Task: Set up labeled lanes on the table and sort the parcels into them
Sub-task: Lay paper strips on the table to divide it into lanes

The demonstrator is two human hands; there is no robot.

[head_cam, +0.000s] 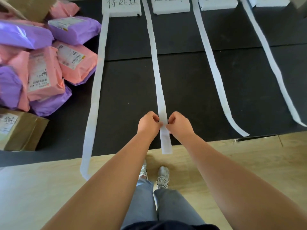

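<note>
At the far left of the black worktop point(182, 39) the parcels lie heaped together, none of them in a lane: a brown cardboard box point(20, 130) at the near corner, pink bags point(44, 73) and purple bags point(74, 29) piled on one another behind it, each with a printed sticker. Just to the right of the heap runs the first white strip point(98, 72), from a white foam block point(123, 5) with handwritten characters at the far side down to the near edge, where its end hangs over above the wooden floor point(33, 188). Next comes the second strip point(156, 63), lying between that block and a second foam block point(171, 5). Near the front edge both hands are on it. The left hand point(148, 122) pinches its left edge between thumb and curled fingers, and the right hand point(178, 123) pinches the right edge the same way, the two directly opposite each other with the strip between them. Below the hands the strip's short end pokes just past the worktop's edge. Further right the third strip point(211, 60) starts beside a third block point(217, 4) and curves a little, ending on the worktop just short of the edge. The fourth strip point(272, 63) lies rightmost, wavy, beside a fourth block point(269, 1) that is mostly cut off at the top, and runs toward the right front corner.
</note>
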